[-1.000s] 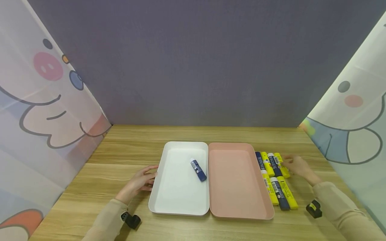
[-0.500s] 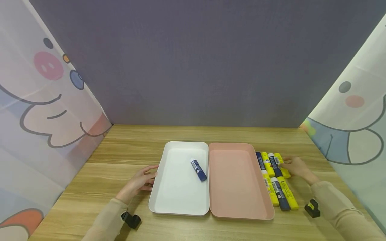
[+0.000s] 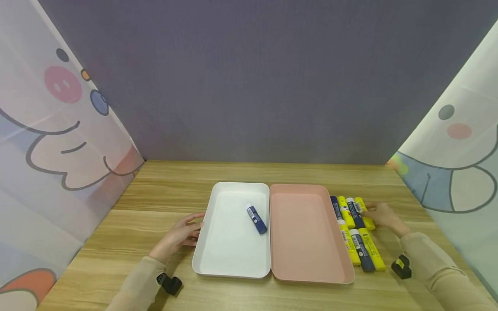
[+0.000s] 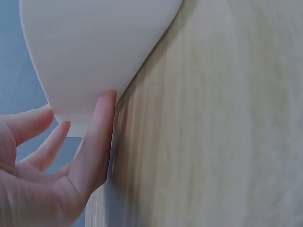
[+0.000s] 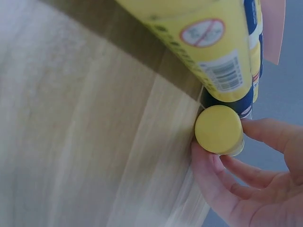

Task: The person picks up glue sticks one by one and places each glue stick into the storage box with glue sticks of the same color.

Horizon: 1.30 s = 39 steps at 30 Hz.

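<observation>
My left hand [image 3: 180, 235] rests its fairly straight fingertips against the left wall of the white tray [image 3: 229, 255]; in the left wrist view the fingers [image 4: 100, 135] touch the tray's outer side. A navy glue stick [image 3: 256, 219] with a white cap lies tilted inside that tray. At the right, my right hand [image 3: 386, 217] pinches a yellow glue stick [image 3: 368, 223] at the far right of the back row. The right wrist view shows thumb and fingers around this stick's round yellow end [image 5: 218, 129], low by the tabletop.
A pink tray [image 3: 309, 237] stands against the white one, with nothing in it. Between it and my right hand lie several navy and yellow glue sticks in two rows, including a front yellow one [image 3: 371, 249]. Patterned curtains [image 3: 463, 129] flank the wooden table [image 3: 171, 185].
The right hand and forearm have shifted slightly left, and its fingers have closed on the yellow glue stick. The left hand stays at the white tray.
</observation>
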Each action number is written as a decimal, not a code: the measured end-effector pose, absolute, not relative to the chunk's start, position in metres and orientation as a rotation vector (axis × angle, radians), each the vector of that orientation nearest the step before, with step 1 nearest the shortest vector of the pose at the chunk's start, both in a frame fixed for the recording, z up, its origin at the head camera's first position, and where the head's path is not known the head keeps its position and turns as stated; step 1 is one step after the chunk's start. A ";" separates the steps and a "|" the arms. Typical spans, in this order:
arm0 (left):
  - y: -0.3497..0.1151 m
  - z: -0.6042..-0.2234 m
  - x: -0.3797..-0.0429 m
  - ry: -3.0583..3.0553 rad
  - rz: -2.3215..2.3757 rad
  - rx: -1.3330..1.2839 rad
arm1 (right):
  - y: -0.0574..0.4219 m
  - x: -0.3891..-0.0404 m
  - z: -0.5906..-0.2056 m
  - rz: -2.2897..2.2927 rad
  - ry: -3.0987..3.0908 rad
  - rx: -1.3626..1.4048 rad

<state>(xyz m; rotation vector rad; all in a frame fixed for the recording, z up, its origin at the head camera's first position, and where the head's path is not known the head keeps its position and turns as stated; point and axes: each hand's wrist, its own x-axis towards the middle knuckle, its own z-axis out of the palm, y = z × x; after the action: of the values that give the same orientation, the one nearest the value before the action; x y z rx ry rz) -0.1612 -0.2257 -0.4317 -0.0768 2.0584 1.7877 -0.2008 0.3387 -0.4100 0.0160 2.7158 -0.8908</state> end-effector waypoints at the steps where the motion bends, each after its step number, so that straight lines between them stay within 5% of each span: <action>1: -0.226 -0.432 -0.161 2.060 1.787 -0.077 | 0.338 -0.201 -0.410 -0.899 2.703 0.025; 39: -0.225 -0.432 -0.162 2.056 1.795 -0.089 | 0.339 -0.196 -0.389 -0.988 2.669 0.046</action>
<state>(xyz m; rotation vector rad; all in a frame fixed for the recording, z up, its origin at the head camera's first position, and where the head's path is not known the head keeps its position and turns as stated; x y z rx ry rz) -0.1624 -0.2255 -0.4321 -0.0895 2.0565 1.7953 -0.1958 0.3387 -0.3887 0.0465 2.6689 -0.9875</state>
